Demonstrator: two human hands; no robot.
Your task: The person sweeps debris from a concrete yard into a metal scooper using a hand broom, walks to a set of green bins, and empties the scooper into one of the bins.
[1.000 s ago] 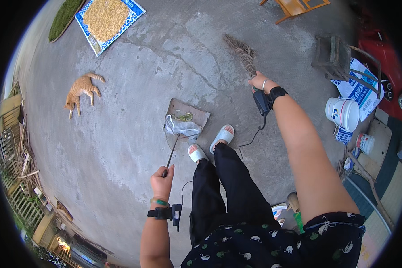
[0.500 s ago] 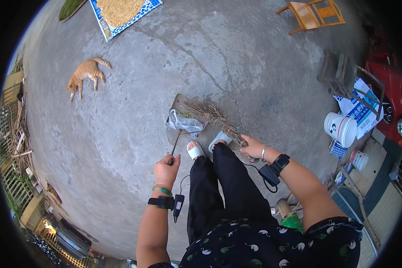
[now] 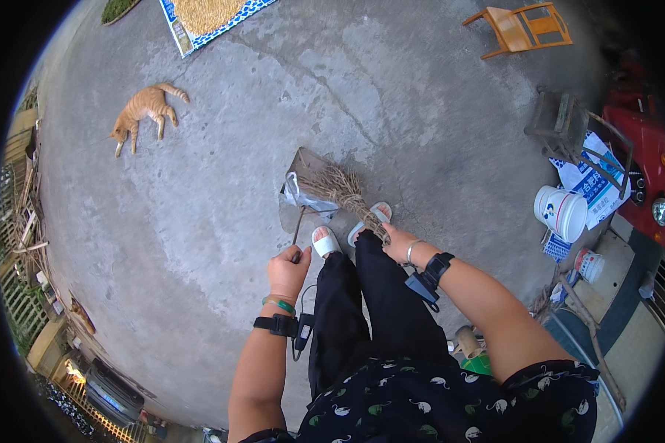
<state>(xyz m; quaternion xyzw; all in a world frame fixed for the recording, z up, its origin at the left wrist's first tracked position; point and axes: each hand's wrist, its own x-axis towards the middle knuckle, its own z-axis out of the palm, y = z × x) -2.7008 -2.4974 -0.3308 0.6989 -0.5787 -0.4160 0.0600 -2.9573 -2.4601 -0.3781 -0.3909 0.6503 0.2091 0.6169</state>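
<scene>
My left hand is closed around the thin handle of a dustpan, which rests on the concrete in front of my feet. Silvery plastic lies in the pan, partly covered. In my right hand is a short broom of bundled twigs, gripped at its tied end. The broom slants to the far left, its bristles over the pan's right side and part of the plastic. Whatever else is in the pan is hidden beneath the bristles.
An orange cat lies on the floor at the left. Grain on a sheet is spread at the far edge. To the right are a wooden chair, a worn stool, white buckets and a red vehicle.
My right hand has moved left with the broom, whose bristles now cover more of the pan and plastic. My left hand and the dustpan have shifted slightly right in view.
</scene>
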